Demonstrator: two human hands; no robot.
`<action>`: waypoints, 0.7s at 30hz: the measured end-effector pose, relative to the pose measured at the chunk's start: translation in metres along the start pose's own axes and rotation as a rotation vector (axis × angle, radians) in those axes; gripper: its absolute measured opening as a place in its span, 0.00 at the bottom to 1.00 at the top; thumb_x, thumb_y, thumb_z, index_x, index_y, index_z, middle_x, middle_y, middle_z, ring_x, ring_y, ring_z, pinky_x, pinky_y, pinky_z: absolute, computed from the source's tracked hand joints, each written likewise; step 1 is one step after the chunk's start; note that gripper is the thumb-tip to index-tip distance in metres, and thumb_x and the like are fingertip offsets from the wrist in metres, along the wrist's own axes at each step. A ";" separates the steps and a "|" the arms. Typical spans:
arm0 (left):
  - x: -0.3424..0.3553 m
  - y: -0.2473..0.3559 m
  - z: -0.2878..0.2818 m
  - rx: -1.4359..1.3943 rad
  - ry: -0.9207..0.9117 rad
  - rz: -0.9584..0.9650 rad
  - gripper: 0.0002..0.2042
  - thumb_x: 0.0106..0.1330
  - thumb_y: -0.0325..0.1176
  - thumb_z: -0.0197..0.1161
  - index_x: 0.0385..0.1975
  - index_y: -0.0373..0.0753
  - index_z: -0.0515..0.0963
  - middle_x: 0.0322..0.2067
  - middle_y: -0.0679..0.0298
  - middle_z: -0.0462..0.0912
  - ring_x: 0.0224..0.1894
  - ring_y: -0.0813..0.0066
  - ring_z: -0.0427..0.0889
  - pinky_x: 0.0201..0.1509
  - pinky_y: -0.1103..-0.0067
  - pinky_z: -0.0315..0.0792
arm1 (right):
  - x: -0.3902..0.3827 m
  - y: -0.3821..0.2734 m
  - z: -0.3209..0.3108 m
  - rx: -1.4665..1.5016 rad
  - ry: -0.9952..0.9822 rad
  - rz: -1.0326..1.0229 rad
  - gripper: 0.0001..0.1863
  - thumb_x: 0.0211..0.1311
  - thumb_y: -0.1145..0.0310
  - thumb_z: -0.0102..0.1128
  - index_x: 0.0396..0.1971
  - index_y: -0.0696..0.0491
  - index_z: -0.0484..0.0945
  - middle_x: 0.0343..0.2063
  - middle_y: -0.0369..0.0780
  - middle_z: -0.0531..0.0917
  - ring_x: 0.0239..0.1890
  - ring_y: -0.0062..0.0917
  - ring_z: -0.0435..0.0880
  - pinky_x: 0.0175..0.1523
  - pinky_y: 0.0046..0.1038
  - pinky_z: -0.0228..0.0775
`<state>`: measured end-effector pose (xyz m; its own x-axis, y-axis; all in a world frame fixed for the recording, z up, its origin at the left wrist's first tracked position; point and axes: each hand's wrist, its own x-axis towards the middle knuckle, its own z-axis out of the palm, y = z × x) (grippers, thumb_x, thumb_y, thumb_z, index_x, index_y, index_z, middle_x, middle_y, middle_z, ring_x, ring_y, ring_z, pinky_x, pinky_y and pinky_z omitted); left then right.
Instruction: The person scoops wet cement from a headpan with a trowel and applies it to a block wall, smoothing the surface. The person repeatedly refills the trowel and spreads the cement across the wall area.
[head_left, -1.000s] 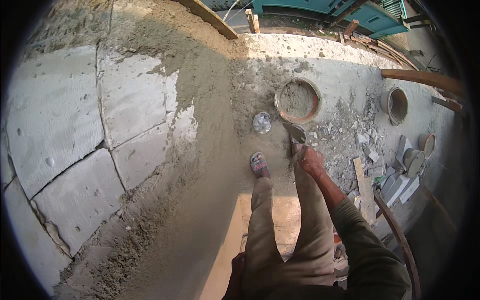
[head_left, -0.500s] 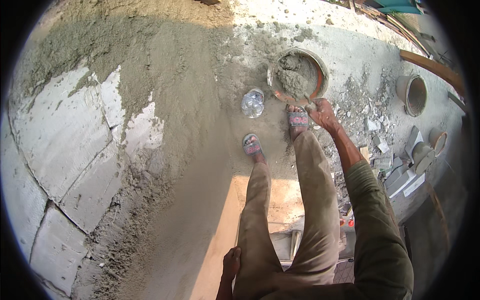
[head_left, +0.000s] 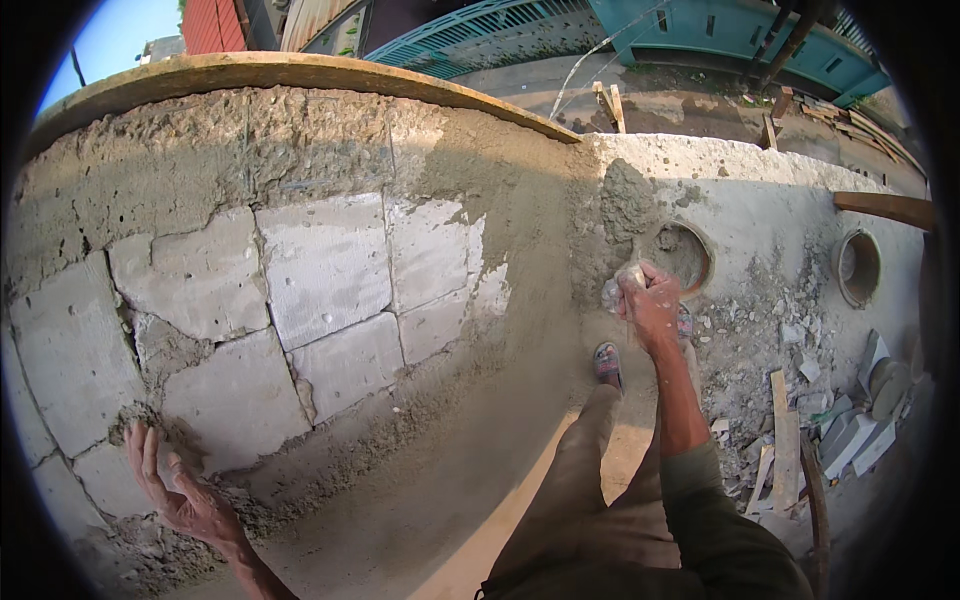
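My right hand (head_left: 650, 300) is closed around the handle of a trowel, and a heap of wet grey mortar (head_left: 628, 205) covers its blade. Just beside and below the load sits a round bucket (head_left: 685, 255) with mortar inside. At the lower left, my left hand (head_left: 185, 495) is raised with its fingers spread, holding nothing. Its fingertips are at the wall of pale blocks (head_left: 330, 270), near a rough lump of mortar (head_left: 140, 415); whether they touch it I cannot tell. Smooth wet mortar (head_left: 510, 300) coats the wall's right part.
A long wooden board (head_left: 300, 70) runs along the wall's top edge. To the right stands a second bucket (head_left: 858, 268). Rubble (head_left: 770, 330), wooden strips (head_left: 785, 440) and broken tile pieces (head_left: 850, 435) litter the floor there. A teal gate (head_left: 490, 40) lies beyond.
My right hand has lifted the trowel with mortar out of the bucket. My left hand has moved from beside my leg up to the wall. The view has tilted up and left.
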<state>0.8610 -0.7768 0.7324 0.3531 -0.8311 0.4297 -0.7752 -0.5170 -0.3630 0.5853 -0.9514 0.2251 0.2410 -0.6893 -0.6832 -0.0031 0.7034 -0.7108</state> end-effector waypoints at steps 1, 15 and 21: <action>0.026 -0.009 -0.021 0.242 0.033 0.122 0.22 0.83 0.36 0.53 0.71 0.38 0.77 0.75 0.53 0.72 0.80 0.53 0.65 0.82 0.55 0.60 | -0.002 -0.019 0.006 -0.044 0.087 -0.039 0.09 0.66 0.72 0.67 0.26 0.58 0.79 0.19 0.37 0.81 0.19 0.23 0.78 0.27 0.30 0.69; 0.071 -0.032 -0.047 0.816 0.010 0.321 0.34 0.79 0.61 0.54 0.77 0.46 0.72 0.81 0.55 0.63 0.83 0.48 0.57 0.83 0.48 0.50 | -0.058 -0.100 0.270 -0.164 -0.165 -0.734 0.20 0.57 0.60 0.74 0.45 0.57 0.89 0.43 0.52 0.91 0.45 0.48 0.91 0.55 0.50 0.80; 0.078 -0.054 -0.024 0.885 0.106 0.391 0.35 0.80 0.64 0.48 0.77 0.47 0.72 0.80 0.57 0.65 0.81 0.53 0.63 0.82 0.50 0.55 | -0.079 0.072 0.115 -0.815 -0.079 -0.341 0.23 0.66 0.56 0.64 0.54 0.55 0.87 0.54 0.52 0.89 0.60 0.47 0.87 0.68 0.51 0.72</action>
<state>0.9182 -0.8085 0.8050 0.0717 -0.9766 0.2028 -0.1386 -0.2111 -0.9676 0.6773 -0.8264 0.2476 0.4216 -0.8035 -0.4203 -0.6021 0.0984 -0.7923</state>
